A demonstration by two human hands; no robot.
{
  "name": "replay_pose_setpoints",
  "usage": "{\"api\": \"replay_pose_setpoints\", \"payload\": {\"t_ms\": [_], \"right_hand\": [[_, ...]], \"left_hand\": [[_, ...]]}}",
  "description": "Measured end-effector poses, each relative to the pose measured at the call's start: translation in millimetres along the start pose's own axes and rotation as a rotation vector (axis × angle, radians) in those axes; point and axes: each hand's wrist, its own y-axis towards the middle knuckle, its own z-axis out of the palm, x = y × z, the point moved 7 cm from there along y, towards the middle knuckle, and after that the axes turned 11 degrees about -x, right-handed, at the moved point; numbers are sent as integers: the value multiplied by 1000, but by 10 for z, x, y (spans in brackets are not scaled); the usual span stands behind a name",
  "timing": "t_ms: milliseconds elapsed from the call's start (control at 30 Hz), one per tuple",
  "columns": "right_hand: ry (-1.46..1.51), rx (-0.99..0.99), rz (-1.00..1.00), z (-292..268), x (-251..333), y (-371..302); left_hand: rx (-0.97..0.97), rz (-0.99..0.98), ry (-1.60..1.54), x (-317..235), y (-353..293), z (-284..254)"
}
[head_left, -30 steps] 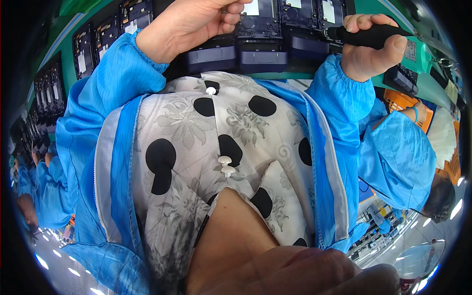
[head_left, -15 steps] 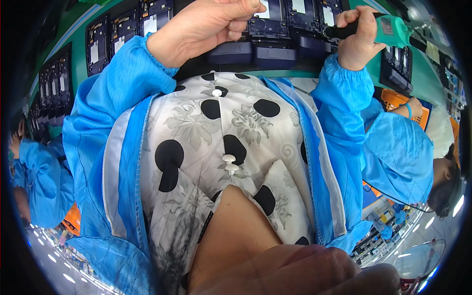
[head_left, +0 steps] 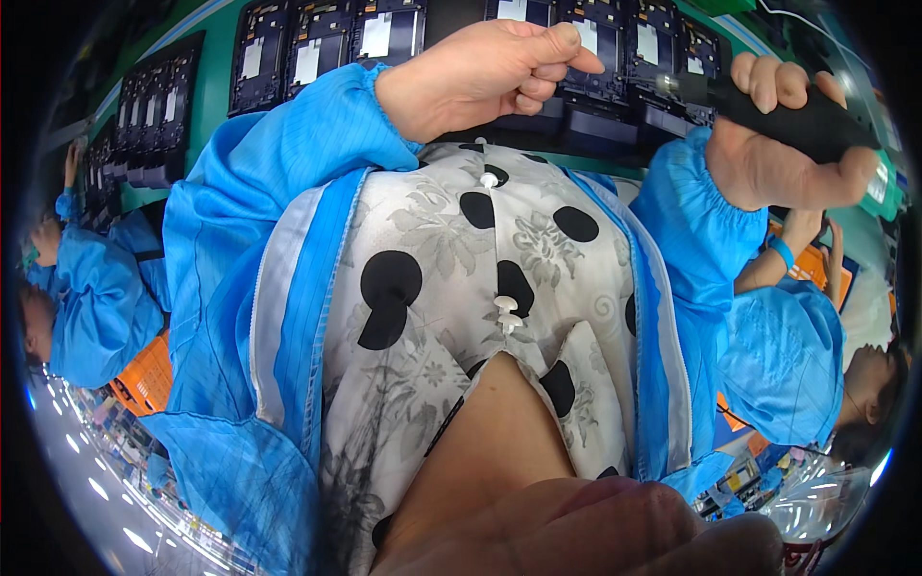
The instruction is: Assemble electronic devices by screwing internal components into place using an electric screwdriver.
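My left hand (head_left: 490, 77) is closed in a pinch, thumb and forefinger pressed together over a row of dark device housings (head_left: 600, 62). Whatever lies between the fingertips is too small to make out. To the right, my right hand (head_left: 783, 158) wraps round the black grip of an electric screwdriver (head_left: 807, 120). Its green rear part shows past the hand, and its blurred tip points left toward the housings. Each housing lies open, showing a white rectangle and small inner parts.
More open housings (head_left: 331, 43) stand in the row at the left, with another group (head_left: 154, 120) farther left on the green bench (head_left: 206, 82). Co-workers in blue sleeves sit close on both sides, one person (head_left: 783, 336) at the right and one (head_left: 96, 298) at the left. Orange crates (head_left: 144, 370) are beside them.
The view has shifted, so the housings appear farther right. My right hand has turned and come nearer with the screwdriver. My left hand remains pinched, now lower and farther right in view.
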Motion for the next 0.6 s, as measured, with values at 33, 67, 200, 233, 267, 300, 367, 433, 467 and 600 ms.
{"api": "replay_pose_setpoints", "payload": {"t_ms": [33, 67, 200, 233, 267, 300, 367, 433, 467, 600], "right_hand": [[-44, 45, 14, -73, 10, 69], [-89, 91, 26, -37, -1, 72], [-92, 110, -3, 29, 18, 19], [-80, 120, 0, 52, -16, 19], [-83, 114, -22, 72, 26, 1], [-85, 108, -45, 90, 70, -16], [-86, 128, -61, 122, 151, -51], [-49, 158, -44, 139, 74, -54], [-56, 222, -62, 217, 87, -78], [-73, 290, -78, 369, 73, -170]], "left_hand": [[20, -4, -7, 3, -9, 12], [23, -4, -2, 21, -7, -23], [60, -37, -91, 30, -48, -80], [41, -86, -166, 30, -74, -97], [53, -81, -162, 8, -92, -72], [41, -76, -130, -6, -109, -62], [39, -66, -95, -26, -140, -41], [77, -35, -100, -26, -210, -59], [84, -34, -97, -23, -213, -46], [110, -45, -115, -20, -233, 8]]}}
